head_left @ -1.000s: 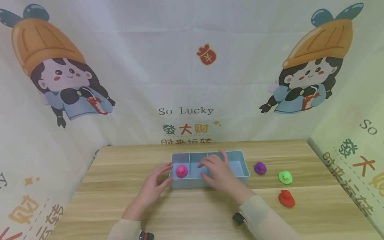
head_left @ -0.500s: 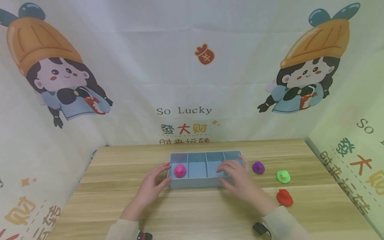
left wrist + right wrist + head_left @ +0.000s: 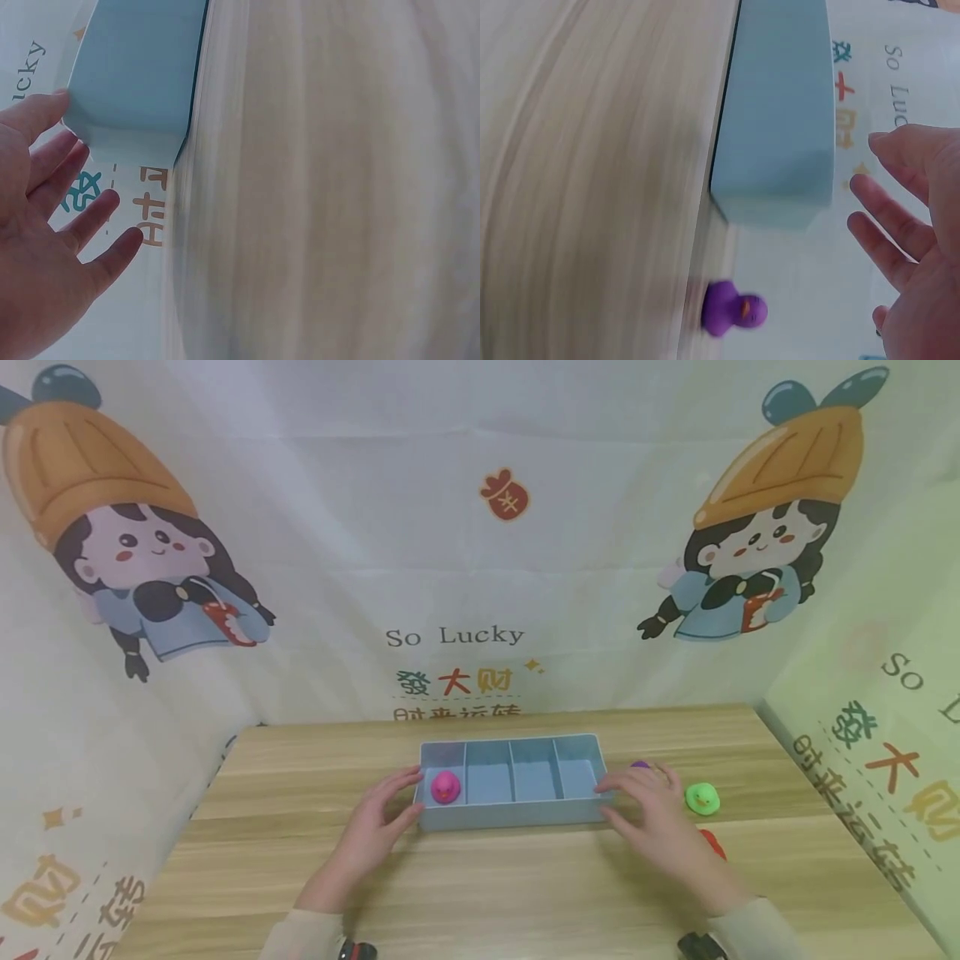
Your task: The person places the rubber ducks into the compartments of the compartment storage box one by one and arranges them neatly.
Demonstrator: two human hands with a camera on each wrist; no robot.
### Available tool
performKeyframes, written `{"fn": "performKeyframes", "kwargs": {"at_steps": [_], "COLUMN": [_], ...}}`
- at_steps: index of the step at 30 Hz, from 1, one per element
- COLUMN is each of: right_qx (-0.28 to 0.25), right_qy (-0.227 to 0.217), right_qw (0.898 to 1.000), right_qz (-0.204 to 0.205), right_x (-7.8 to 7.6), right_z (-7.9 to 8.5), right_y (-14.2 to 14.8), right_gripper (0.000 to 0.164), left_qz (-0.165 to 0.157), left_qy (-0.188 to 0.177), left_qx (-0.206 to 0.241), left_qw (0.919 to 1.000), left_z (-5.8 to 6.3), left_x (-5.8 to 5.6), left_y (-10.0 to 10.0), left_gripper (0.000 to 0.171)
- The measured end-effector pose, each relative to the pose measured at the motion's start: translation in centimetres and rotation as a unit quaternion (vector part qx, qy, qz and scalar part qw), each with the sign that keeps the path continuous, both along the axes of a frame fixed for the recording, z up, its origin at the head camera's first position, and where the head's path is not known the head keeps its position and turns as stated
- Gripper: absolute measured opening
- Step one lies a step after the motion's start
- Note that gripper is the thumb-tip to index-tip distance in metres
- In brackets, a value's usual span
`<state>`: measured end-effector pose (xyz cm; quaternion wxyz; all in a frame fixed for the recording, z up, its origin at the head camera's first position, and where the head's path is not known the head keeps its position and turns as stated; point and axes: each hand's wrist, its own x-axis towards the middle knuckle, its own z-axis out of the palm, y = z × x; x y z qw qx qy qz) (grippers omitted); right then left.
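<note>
Left hand: fingers wide, beside divided tray | right hand: fingers wide, empty | advice: pinch purple toy duck lightly, tray steadied

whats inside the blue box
In the blue box, a pink duck sits in the leftmost compartment. Nothing shows in the other three, but the front wall hides their nearest floor, and the duck covers the floor under it.
</note>
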<state>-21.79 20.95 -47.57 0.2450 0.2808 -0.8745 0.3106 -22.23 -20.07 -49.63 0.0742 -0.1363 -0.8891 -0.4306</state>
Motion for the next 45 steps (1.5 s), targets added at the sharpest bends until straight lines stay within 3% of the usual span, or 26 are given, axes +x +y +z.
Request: {"fn": "performKeyframes", "kwargs": {"at_steps": [12,17,24,31,35,42,45], "right_qx": [-0.002,0.001,0.010,0.032,0.042,0.037,0.032], "right_qy": [-0.006,-0.017,0.008,-0.020,-0.032,-0.032,-0.038], "right_qw": [0.998,0.997,0.996,0.994,0.994,0.998,0.998], "right_qz": [-0.064,-0.078,-0.087,-0.098,-0.096,-0.036,-0.029], "right_x": [1.6,2.0,2.7,3.4,3.7,3.9,3.9], "right_z": [-0.6,-0.6,-1.0,-1.5,-1.8,-2.3,-2.4], "right_y": [4.4,6.3,8.6,10.7,11.7,12.5,12.6], "right_gripper": [0.040,0.039,0.046,0.051,0.055,0.060,0.058], "left_qz": [0.002,0.002,-0.001,-0.006,-0.008,-0.006,-0.005], "left_qy": [-0.009,-0.010,-0.011,-0.006,-0.002,-0.004,-0.005], "left_qx": [-0.002,0.000,-0.008,-0.007,-0.006,-0.006,-0.007], "left_qw": [1.0000,1.0000,0.9999,0.9999,0.9999,0.9999,1.0000], "left_z": [-0.1,0.2,0.0,-0.1,0.0,-0.1,-0.2], "left_x": [0.1,0.0,0.0,-0.3,-0.3,-0.3,-0.3], "left_y": [0.1,0.0,-0.2,-0.1,-0.1,-0.1,0.0], "left_gripper": [0.048,0.049,0.050,0.050,0.049,0.049,0.049]}}
